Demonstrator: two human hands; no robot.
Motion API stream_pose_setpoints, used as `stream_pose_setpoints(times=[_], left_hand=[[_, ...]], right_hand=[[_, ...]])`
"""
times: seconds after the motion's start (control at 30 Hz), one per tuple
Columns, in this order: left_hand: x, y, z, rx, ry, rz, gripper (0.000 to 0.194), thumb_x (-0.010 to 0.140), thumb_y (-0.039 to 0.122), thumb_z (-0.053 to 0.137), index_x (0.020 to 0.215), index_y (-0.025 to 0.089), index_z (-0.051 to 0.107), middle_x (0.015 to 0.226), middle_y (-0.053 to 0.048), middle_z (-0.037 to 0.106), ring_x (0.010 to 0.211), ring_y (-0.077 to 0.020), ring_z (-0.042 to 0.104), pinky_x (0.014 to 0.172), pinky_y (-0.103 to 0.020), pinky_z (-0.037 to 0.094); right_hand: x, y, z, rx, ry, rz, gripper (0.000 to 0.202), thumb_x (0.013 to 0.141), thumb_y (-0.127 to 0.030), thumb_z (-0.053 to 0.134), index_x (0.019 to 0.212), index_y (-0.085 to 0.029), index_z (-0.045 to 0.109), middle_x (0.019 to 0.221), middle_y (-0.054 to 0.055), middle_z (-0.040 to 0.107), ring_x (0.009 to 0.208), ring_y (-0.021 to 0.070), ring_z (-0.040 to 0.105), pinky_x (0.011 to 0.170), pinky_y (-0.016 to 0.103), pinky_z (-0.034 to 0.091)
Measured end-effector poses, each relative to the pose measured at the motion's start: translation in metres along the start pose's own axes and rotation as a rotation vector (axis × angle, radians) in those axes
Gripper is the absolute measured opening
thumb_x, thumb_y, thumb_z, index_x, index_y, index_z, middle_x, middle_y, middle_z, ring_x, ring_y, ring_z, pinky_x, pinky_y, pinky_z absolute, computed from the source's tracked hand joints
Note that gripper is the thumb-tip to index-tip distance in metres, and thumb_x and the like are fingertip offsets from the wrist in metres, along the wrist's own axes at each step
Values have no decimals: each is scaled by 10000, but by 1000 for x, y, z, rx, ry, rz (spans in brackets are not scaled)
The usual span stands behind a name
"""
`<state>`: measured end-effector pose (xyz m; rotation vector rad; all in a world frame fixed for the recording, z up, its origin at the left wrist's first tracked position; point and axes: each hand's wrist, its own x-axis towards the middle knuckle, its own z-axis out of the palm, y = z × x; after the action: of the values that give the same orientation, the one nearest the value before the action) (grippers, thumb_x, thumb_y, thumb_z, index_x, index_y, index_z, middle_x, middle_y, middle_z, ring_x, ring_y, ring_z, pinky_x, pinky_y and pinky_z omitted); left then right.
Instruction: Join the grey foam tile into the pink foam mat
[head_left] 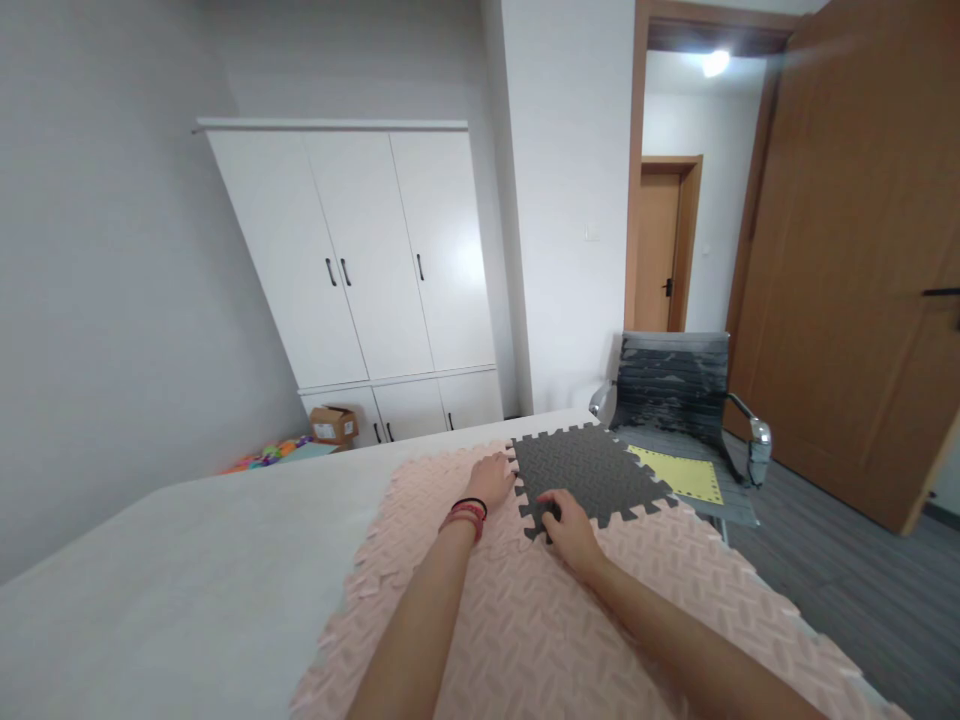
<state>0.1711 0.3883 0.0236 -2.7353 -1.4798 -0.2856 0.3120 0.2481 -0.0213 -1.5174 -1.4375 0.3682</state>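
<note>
A dark grey foam mat tile point(585, 468) with toothed edges lies among pale pink foam mat tiles point(517, 630). My left hand point(492, 480) rests on the pink foam by the grey tile's left seam, its fingers lying over the joint. A black band and red bracelets circle that wrist. Over the grey tile's near left corner is my right hand point(571, 530), fingers bent and the thumb apart from the forefinger. Dark foam shows in the gap between them. Along its near and right edges, some of the grey tile's teeth stand visible.
The mats lie on a white surface point(225, 590). Beyond its far right edge stands a grey chair point(671, 390) holding a yellow foam sheet point(679, 472). A cardboard box point(334, 425) sits before a white wardrobe point(375, 260). An open wooden door point(855, 260) is at right.
</note>
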Motion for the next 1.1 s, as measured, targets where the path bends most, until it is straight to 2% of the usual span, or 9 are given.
stream_pose_setpoints(times=[0.13, 0.27, 0.5, 0.77, 0.93, 1.1], left_hand=[[28, -4, 7, -10, -4, -17, 423, 876, 396, 550, 1241, 188, 500, 1304, -93, 503, 1153, -240, 516, 969, -498, 444], [43, -9, 20, -28, -44, 15, 387, 877, 389, 552, 1205, 184, 526, 1269, -88, 528, 1119, -225, 536, 946, -475, 465], [54, -20, 29, -32, -45, 21, 346, 883, 393, 543, 1155, 179, 551, 1196, -78, 568, 1049, -198, 568, 900, -434, 494], [70, -13, 31, 21, -24, -51, 393, 874, 405, 552, 1192, 175, 528, 1230, -84, 546, 1106, -226, 540, 936, -476, 465], [83, -15, 30, 35, -49, -66, 388, 872, 407, 554, 1182, 174, 534, 1219, -82, 551, 1095, -222, 544, 929, -471, 468], [80, -19, 34, 20, -37, -43, 386, 871, 404, 556, 1180, 173, 535, 1220, -82, 552, 1098, -223, 543, 934, -473, 465]], right_hand=[[1, -2, 1, 8, 11, -7, 303, 696, -163, 431, 922, -234, 620, 995, 54, 647, 972, 201, 585, 877, 308, 438], [2, -3, 2, 52, 15, -12, 309, 681, -154, 426, 914, -236, 612, 985, 49, 646, 967, 197, 578, 877, 302, 428], [3, -5, 1, 29, -33, 2, 305, 669, -159, 441, 901, -253, 615, 976, 40, 648, 953, 214, 573, 886, 331, 413], [4, -6, 2, 20, -45, 0, 319, 659, -142, 440, 904, -248, 615, 978, 41, 648, 955, 214, 565, 895, 338, 403], [3, -11, 0, 18, -50, -2, 346, 669, -122, 406, 927, -214, 617, 974, 35, 645, 968, 189, 556, 896, 308, 377], [1, -15, -1, -27, -68, -16, 321, 678, -118, 426, 912, -221, 621, 961, 22, 644, 964, 174, 550, 897, 290, 350]])
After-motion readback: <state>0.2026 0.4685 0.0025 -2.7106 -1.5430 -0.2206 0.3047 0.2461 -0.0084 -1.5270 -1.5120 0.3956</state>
